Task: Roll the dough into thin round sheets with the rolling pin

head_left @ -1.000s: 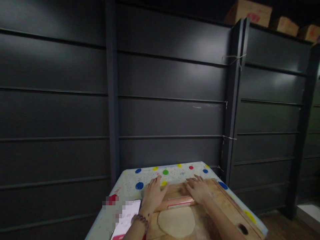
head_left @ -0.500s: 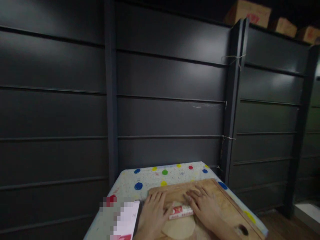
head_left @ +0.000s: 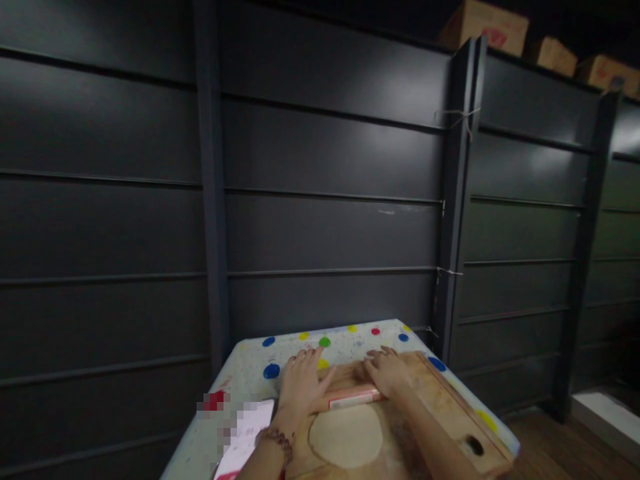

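A flat, pale round of dough [head_left: 346, 437] lies on a wooden cutting board [head_left: 453, 417]. Just beyond its far edge is a rolling pin [head_left: 354, 399] with a red and white printed wrap around its middle; both its ends are hidden under my hands. My left hand [head_left: 304, 379] rests with its palm over the left end, fingers stretched forward and thumb spread. Over the right end lies my right hand [head_left: 387, 372], its fingers also extended flat and pointing away from me. A beaded bracelet [head_left: 277, 445] circles my left wrist.
A phone [head_left: 245, 433], partly pixelated, lies left of the board on a dotted tablecloth [head_left: 295, 352]. A dark panelled wall [head_left: 330, 233] stands right behind the table. Cardboard boxes [head_left: 485, 30] sit above it. The board has a hand hole [head_left: 473, 445] near its right corner.
Both hands have pushed forward, rolling the pin from over the dough to beyond its far edge. The dough round is now uncovered. The camera view has shifted slightly.
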Demonstrator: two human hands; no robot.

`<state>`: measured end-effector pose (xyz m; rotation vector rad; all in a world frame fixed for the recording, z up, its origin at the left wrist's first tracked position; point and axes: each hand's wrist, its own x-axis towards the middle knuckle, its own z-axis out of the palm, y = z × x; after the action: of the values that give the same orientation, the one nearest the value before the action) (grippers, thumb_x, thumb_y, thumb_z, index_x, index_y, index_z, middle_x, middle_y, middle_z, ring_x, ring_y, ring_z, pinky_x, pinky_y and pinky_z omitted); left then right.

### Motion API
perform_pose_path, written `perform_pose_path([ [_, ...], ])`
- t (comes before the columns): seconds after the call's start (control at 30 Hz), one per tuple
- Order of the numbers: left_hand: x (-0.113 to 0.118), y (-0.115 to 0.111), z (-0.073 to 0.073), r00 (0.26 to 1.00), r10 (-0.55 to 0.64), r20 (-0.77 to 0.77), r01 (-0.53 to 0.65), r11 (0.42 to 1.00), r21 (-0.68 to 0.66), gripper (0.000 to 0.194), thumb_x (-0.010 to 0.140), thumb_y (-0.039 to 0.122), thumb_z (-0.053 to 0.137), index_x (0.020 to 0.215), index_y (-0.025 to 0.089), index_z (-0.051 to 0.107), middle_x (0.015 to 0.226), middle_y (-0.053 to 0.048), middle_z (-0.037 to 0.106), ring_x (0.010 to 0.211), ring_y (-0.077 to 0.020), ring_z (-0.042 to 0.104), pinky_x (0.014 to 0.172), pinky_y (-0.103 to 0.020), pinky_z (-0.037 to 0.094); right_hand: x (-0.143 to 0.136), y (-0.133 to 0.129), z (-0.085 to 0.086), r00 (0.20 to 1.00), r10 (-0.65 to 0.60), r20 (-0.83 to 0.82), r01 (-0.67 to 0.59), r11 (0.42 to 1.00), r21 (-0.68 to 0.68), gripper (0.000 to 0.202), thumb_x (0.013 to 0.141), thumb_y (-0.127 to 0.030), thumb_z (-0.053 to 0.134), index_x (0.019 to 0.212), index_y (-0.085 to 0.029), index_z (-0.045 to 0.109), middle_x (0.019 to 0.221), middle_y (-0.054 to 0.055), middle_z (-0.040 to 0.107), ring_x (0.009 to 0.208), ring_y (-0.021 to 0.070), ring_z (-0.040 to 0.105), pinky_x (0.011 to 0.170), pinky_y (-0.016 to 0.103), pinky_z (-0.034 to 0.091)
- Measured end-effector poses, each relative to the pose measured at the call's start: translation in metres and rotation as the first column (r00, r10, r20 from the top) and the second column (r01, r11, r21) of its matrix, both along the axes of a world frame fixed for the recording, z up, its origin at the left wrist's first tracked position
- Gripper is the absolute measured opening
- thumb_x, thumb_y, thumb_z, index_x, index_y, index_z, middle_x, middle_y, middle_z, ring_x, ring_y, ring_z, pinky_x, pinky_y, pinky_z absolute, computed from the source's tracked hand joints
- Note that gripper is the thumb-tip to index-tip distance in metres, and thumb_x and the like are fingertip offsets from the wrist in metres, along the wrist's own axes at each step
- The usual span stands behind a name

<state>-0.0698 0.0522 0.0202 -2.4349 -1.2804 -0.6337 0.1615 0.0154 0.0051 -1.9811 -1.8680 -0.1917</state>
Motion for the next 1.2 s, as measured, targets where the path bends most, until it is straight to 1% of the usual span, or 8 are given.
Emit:
perform_pose_path([
  [0.2,-0.001,0.02,0.006,0.989,0.121,0.085,-0.119,0.993,-0.02,0.034,0.097,0.039,0.043,0.11,0.02,0.068,0.101,-0.012,0.072,0.104,-0.0274,0.063,0.094,-0.042,0.045,0.002,0.015,0.001,0.991,-0.129,-0.037,0.131,0.99,0.052,0.046,0.097,-0.04,0.032,0.115,-0.018,0.068,0.116,0.013,0.07,0.118,0.0278,0.056,0.1,0.039,0.038],
  [0.47,0.0,0.041,0.003,0.99,0.125,0.059,-0.121,0.99,-0.075,0.03,0.097,0.033,0.045,0.11,0.019,0.067,0.108,-0.013,0.071,0.101,-0.0261,0.065,0.086,-0.036,0.049,0.003,0.031,-0.004,0.994,-0.108,0.025,0.107,0.994,0.028,0.039,0.097,-0.033,0.035,0.107,-0.016,0.07,0.109,0.014,0.071,0.107,0.026,0.061,0.092,0.035,0.042],
  [0.63,-0.002,0.026,-0.004,0.993,0.103,-0.05,-0.106,0.993,-0.054,0.032,0.097,0.028,0.044,0.12,0.02,0.065,0.12,-0.015,0.068,0.109,-0.0287,0.063,0.09,-0.041,0.049,0.001,0.021,-0.002,0.995,-0.022,0.095,0.023,1.0,-0.003,0.037,0.098,-0.028,0.035,0.104,-0.017,0.07,0.108,0.013,0.071,0.108,0.0271,0.06,0.091,0.036,0.043],
  [0.8,-0.011,-0.005,-0.017,0.975,-0.018,-0.221,0.032,0.998,0.058,0.038,0.096,0.016,0.041,0.128,0.025,0.062,0.131,-0.013,0.063,0.115,-0.0324,0.059,0.09,-0.048,0.049,-0.003,-0.016,-0.008,0.974,0.126,0.186,-0.121,0.992,-0.04,0.036,0.098,-0.021,0.036,0.117,-0.02,0.066,0.121,0.009,0.068,0.12,0.0259,0.054,0.104,0.038,0.034],
  [0.9,-0.016,-0.027,-0.024,0.99,-0.022,-0.143,0.031,0.997,0.066,0.038,0.099,0.027,0.039,0.126,0.016,0.063,0.128,-0.014,0.065,0.119,-0.0309,0.057,0.1,-0.048,0.044,-0.004,-0.042,-0.017,0.96,0.154,0.234,-0.154,0.988,-0.017,0.042,0.097,-0.016,0.032,0.127,-0.019,0.061,0.128,0.009,0.065,0.125,0.0258,0.051,0.109,0.04,0.03],
  [1.0,-0.02,-0.04,-0.027,0.999,-0.042,-0.03,0.043,0.998,0.044,0.043,0.1,0.037,0.038,0.129,0.015,0.061,0.132,-0.012,0.063,0.123,-0.0294,0.054,0.105,-0.047,0.041,-0.007,-0.059,-0.022,0.965,0.163,0.206,-0.171,0.985,0.021,0.044,0.099,-0.019,0.029,0.131,-0.022,0.06,0.132,0.007,0.062,0.127,0.0254,0.05,0.109,0.039,0.031],
  [1.1,-0.02,-0.038,-0.029,0.998,-0.062,-0.031,0.063,0.997,0.043,0.044,0.1,0.036,0.037,0.131,0.015,0.06,0.136,-0.012,0.061,0.126,-0.0298,0.052,0.107,-0.048,0.039,-0.01,-0.059,-0.015,0.978,0.16,0.137,-0.165,0.986,0.024,0.046,0.101,-0.022,0.025,0.126,-0.022,0.063,0.129,0.006,0.064,0.13,0.0248,0.048,0.111,0.039,0.028],
  [1.2,-0.015,-0.024,-0.027,0.996,-0.031,-0.079,0.033,0.999,0.024,0.042,0.1,0.029,0.035,0.131,0.015,0.061,0.135,-0.012,0.062,0.126,-0.0307,0.053,0.106,-0.049,0.039,-0.01,-0.043,-0.005,0.977,0.153,0.148,-0.149,0.988,-0.037,0.046,0.099,-0.02,0.026,0.124,-0.015,0.064,0.129,0.012,0.063,0.132,0.0261,0.046,0.113,0.041,0.025],
])
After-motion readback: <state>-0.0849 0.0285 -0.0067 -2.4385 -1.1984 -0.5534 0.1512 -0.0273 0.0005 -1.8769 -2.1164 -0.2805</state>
